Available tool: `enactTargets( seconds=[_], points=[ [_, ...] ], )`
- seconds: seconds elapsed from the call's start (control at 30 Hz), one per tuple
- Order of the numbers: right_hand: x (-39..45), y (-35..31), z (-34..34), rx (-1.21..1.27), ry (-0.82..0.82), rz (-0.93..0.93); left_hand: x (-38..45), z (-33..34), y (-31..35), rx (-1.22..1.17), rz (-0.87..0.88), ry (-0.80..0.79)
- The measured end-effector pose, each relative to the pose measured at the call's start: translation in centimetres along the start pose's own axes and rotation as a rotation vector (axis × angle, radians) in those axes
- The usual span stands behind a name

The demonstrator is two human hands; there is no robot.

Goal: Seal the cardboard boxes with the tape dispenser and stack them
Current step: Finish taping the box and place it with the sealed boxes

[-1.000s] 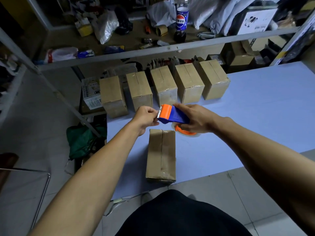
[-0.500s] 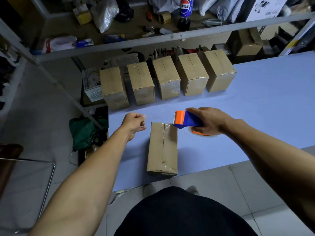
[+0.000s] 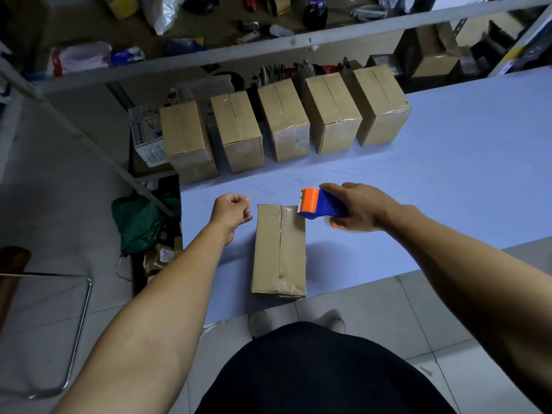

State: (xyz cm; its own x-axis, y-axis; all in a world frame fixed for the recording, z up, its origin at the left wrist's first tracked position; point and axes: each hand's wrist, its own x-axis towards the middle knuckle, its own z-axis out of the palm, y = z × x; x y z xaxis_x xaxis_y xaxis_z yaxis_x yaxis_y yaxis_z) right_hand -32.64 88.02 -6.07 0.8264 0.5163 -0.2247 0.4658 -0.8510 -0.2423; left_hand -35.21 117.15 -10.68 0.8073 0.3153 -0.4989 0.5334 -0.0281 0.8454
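Note:
A cardboard box (image 3: 279, 252) lies near the front edge of the pale blue table (image 3: 448, 174), with clear tape along its centre seam. My right hand (image 3: 363, 209) grips the blue and orange tape dispenser (image 3: 318, 203), whose orange head hangs over the box's far right corner. My left hand (image 3: 233, 212) hovers just left of that far end, fingers curled into a fist and holding nothing. Several more cardboard boxes (image 3: 283, 119) stand in a row along the table's far edge.
A metal shelf rail (image 3: 268, 47) runs behind the row of boxes, with clutter on the floor beyond. A green bag (image 3: 140, 222) lies off the table's left edge. A metal chair frame (image 3: 74, 324) stands at lower left. More cartons (image 3: 430, 55) sit at back right.
My left hand let go of the dispenser's head and moved left, away from it. My right hand carried the dispenser slightly right, to the box's far right corner. The view tilted down.

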Motion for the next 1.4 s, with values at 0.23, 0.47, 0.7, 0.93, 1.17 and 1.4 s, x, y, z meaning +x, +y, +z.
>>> enactTargets(
  seconds=[0.23, 0.47, 0.7, 0.93, 1.17, 1.4],
  points=[
    [0.2, 0.3, 0.9, 0.07, -0.021, 0.035, 0.6, 0.9, -1.2, 0.004, -0.039, 0.048],
    [0.8, 0.2, 1.6, 0.136, -0.023, 0.031, 0.6, 2.0, -2.2, -0.075, -0.162, 0.061],
    [0.5, 1.3, 2.1, 0.171, -0.027, 0.034, -0.1, 3.1, -2.1, -0.137, -0.274, -0.017],
    [0.2, 0.8, 2.4, 0.173, 0.008, 0.03, -0.9, 3.2, -2.4, -0.106, -0.304, 0.022],
    [0.1, 0.4, 2.2, 0.155, 0.016, 0.043, -2.4, 4.7, -0.5, 0.335, 0.005, 0.261],
    [0.1, -0.2, 2.9, 0.148, 0.055, 0.06, -5.8, 7.9, -1.7, 0.95, 0.224, 0.164]
  ],
)
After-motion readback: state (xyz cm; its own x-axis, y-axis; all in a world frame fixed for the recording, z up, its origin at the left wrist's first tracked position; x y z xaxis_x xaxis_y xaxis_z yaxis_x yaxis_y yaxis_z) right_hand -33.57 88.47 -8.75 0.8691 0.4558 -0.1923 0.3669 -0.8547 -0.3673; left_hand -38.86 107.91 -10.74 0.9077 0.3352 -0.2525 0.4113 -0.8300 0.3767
